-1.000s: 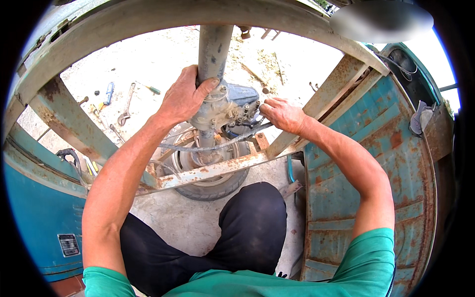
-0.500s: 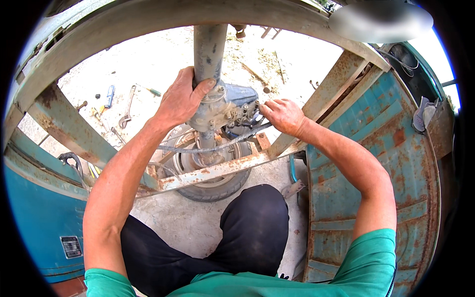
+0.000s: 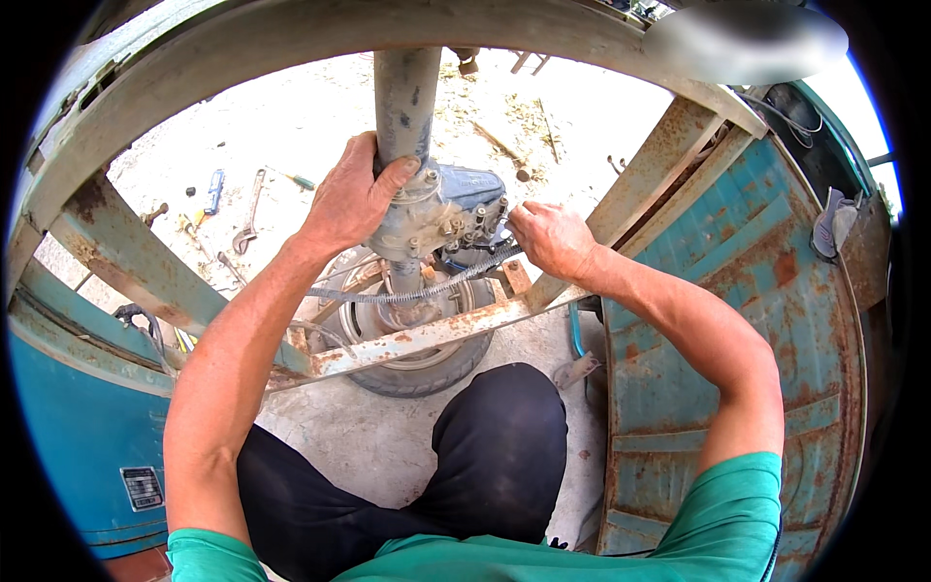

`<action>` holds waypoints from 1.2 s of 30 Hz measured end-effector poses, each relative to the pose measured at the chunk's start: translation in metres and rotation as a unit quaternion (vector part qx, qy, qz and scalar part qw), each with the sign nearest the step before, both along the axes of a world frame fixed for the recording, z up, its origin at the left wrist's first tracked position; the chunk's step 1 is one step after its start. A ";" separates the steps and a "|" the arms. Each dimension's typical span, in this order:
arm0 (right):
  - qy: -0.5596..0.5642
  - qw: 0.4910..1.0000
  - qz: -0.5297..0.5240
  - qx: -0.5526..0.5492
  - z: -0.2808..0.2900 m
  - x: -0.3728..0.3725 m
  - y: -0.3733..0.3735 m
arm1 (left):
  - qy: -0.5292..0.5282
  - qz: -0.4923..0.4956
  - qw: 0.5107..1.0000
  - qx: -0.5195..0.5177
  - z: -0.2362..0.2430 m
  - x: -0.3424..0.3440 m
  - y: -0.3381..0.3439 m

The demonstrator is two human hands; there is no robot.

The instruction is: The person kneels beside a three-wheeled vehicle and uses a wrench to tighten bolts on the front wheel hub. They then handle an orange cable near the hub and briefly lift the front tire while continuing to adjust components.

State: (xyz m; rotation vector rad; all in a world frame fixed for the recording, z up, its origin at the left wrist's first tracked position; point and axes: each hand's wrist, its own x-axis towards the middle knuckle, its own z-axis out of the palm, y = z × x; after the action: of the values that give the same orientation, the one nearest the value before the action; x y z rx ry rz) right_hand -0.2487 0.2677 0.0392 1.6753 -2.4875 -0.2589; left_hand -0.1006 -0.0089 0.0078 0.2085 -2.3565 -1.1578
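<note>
A grey axle housing (image 3: 402, 102) runs down between the frame rails to a bulky, bolted differential casing (image 3: 465, 184). My left hand (image 3: 351, 199) grips its left side where tube and casing meet, with the thumb laid across the front. At the casing's right end, beside several bolts and fittings (image 3: 480, 221), is my right hand (image 3: 551, 236). Its fingers are curled and pinched together; whatever they hold is too small or hidden to name. A ribbed grey hose (image 3: 427, 289) passes just below both hands.
A rusty frame rail (image 3: 427, 335) crosses in front of a wheel (image 3: 412, 378). Rusted teal panels (image 3: 718, 359) stand on the right, a blue panel (image 3: 78, 427) on the left. An adjustable wrench (image 3: 250, 213), a screwdriver (image 3: 299, 180) and other tools lie on the ground beyond.
My right hand has turned a little and shifted slightly down at the casing's end. My left hand keeps its grip on the housing.
</note>
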 end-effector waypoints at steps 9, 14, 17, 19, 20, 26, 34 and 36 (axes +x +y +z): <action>-0.011 0.999 0.041 -0.009 0.003 -0.002 0.000 | 0.007 -0.005 1.000 0.003 -0.001 0.000 0.001; -0.132 0.988 -0.081 -0.007 0.005 0.002 -0.013 | 0.003 0.007 1.000 -0.001 -0.001 0.000 0.001; -0.329 0.923 -0.178 -0.089 -0.014 -0.005 -0.018 | -0.002 0.006 1.000 0.001 0.000 -0.001 0.003; -0.551 0.759 -0.330 -0.109 -0.009 0.003 -0.027 | -0.016 0.010 1.000 0.009 0.003 0.000 0.005; -0.608 0.698 -0.359 -0.121 -0.004 0.000 -0.027 | -0.015 0.006 1.000 0.009 0.003 0.000 0.005; -0.597 0.632 -0.442 -0.221 -0.010 0.009 -0.033 | 0.012 -0.012 0.999 0.046 -0.002 -0.004 0.008; -0.575 0.555 -0.504 -0.327 -0.011 0.034 -0.049 | 0.056 -0.012 0.997 0.060 -0.013 -0.009 0.014; -0.584 0.522 -0.508 -0.357 -0.013 0.041 -0.052 | 0.074 0.007 0.996 0.046 -0.018 -0.012 0.017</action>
State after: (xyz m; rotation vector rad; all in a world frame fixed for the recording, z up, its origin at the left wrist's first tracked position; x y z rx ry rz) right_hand -0.2081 0.2157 0.0258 -0.4010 -3.0541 2.1130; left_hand -0.1130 0.0081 -0.0097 0.1639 -2.1728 -1.2323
